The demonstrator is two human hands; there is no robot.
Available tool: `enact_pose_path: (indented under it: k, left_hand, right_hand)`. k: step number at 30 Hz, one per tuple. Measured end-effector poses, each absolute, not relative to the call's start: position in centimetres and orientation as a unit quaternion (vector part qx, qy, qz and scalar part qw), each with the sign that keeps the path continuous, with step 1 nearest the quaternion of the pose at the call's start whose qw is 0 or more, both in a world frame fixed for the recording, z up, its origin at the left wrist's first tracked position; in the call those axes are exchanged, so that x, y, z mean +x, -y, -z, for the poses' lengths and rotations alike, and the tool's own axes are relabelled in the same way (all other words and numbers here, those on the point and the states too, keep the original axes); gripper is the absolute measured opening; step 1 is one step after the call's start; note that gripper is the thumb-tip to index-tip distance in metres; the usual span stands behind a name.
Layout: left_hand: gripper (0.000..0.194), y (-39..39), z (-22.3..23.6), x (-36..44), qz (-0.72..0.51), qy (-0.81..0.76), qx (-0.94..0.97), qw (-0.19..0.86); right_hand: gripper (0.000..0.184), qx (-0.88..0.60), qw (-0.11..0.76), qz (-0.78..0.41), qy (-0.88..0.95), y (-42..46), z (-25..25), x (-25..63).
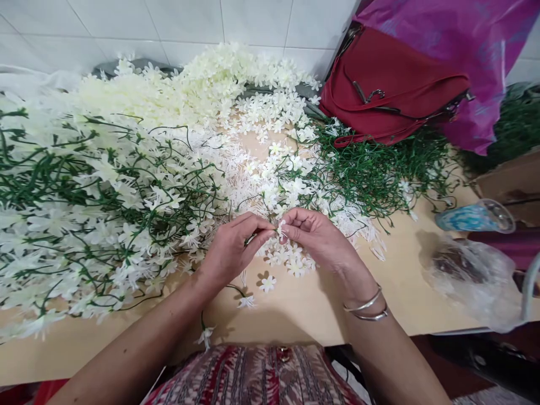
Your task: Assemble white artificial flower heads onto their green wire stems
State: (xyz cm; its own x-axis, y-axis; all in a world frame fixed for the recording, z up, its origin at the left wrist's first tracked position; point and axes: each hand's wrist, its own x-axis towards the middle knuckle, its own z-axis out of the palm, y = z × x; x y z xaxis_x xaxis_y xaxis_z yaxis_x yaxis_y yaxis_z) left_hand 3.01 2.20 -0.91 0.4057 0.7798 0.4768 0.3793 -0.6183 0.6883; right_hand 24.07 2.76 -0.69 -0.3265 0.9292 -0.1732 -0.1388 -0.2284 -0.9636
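Above the middle of the table, my two hands meet at a small white artificial flower (280, 228). My left hand (236, 242) is closed in a pinch at the flower's base, where a bit of green stem shows. From the other side, my right hand (318, 236) pinches the petals between thumb and fingers. Loose white flower heads (291, 260) lie right under my hands. One single flower head (267, 283) rests nearer to me, beside a stemmed flower (247, 302). White thread-like stamens (240, 169) are heaped just beyond my hands.
Finished-looking stemmed flowers (105, 208) fill the left side. Cream petals (202, 84) are piled at the back, green stems (367, 169) to the right. A red handbag (400, 79), purple plastic bag (476, 50), plastic cup (472, 216) and clear bag (476, 281) are at right.
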Motion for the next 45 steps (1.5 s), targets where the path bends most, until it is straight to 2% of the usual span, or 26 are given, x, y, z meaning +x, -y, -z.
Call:
enact_pose_path:
  k: [7,15,30,37,45]
  left_hand:
    - [0.007,-2.1,1.7,3.0,-0.398,-0.407,0.770,0.287]
    - [0.013,-2.1,1.9,3.0,-0.402,-0.408,0.761,0.303]
    - [0.011,-2.2,1.9,3.5,-0.397,-0.433,0.743,0.321]
    - [0.008,-2.0,1.7,3.3,-0.397,-0.438,0.719,0.364]
    - [0.008,-2.0,1.7,3.5,-0.379,-0.437,0.744,0.335]
  right_hand:
    - [0.036,-0.447,0.402,-0.641,0.477,-2.6,0.9,23.3]
    - [0.031,-0.452,0.396,-0.641,0.477,-2.6,1.0,23.1]
    - [0.036,-0.425,0.415,-0.669,0.446,-2.5,0.9,23.8]
    - [0.034,-0.421,0.422,-0.655,0.464,-2.6,1.1,23.9]
    - [0.033,-0.443,0.431,-0.643,0.453,-2.8,1.2,23.7]
